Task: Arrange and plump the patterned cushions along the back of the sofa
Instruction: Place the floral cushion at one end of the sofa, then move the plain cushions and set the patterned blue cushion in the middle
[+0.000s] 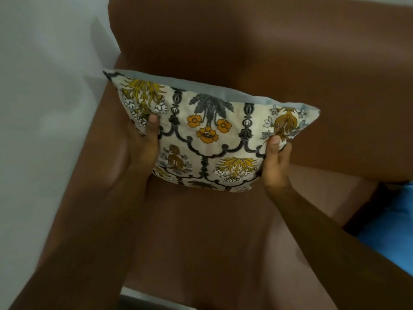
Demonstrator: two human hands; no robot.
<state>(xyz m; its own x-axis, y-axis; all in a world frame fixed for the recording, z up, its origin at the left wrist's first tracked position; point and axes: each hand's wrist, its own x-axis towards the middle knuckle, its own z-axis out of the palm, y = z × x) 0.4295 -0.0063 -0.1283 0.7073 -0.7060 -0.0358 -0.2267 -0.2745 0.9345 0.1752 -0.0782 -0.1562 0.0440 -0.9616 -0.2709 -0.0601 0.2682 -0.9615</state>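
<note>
My left hand point(143, 144) and right hand point(276, 162) pinching the floral cotton-looking cushion point(207, 135) by its sides, plump square, over smooth brown sofa point(201, 231)

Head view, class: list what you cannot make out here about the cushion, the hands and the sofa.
1. Cushion: its back face is turned away; only a pale blue edge shows.
2. Left hand and right hand: most fingers are hidden behind the cushion; thumbs show.
3. Sofa: its right part is cut off by the frame edge, so other cushions cannot be seen.
4. Blue thing: cropped, unidentifiable.
</note>
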